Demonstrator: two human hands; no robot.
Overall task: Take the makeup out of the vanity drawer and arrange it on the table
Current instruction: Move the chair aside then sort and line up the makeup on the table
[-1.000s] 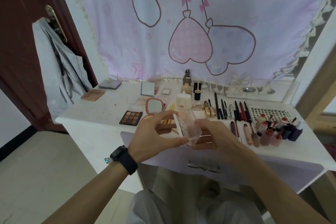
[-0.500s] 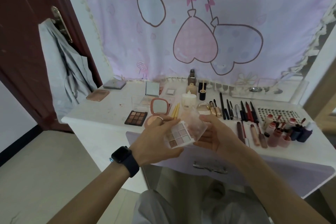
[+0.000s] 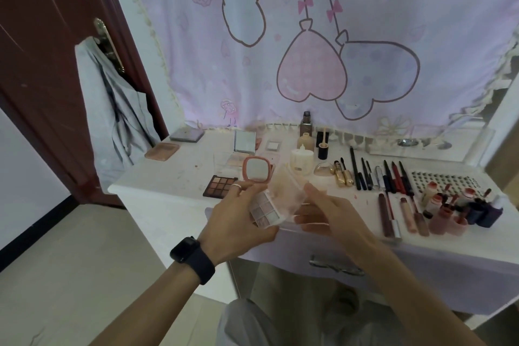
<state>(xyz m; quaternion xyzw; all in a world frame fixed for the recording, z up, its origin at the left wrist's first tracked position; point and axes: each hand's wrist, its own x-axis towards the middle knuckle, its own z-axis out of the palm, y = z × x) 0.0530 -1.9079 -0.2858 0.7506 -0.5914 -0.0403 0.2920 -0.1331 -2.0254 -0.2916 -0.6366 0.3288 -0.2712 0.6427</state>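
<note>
The room is a bit dim, with soft light glowing through the curtain point(image 3: 337, 36). Shadows are faint. The edges bend outward, and the hands point(image 3: 331, 213) look slightly blurry.

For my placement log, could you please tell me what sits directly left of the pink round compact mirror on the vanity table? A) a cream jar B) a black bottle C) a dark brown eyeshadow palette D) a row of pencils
C: the dark brown eyeshadow palette lies just left of the pink compact mirror.

Small eyeshadow palette point(image 3: 263, 209) with pale shimmer pans, clear lid point(image 3: 286, 191) swung open, held tilted above the surface's point(image 3: 168, 180) front edge
</note>
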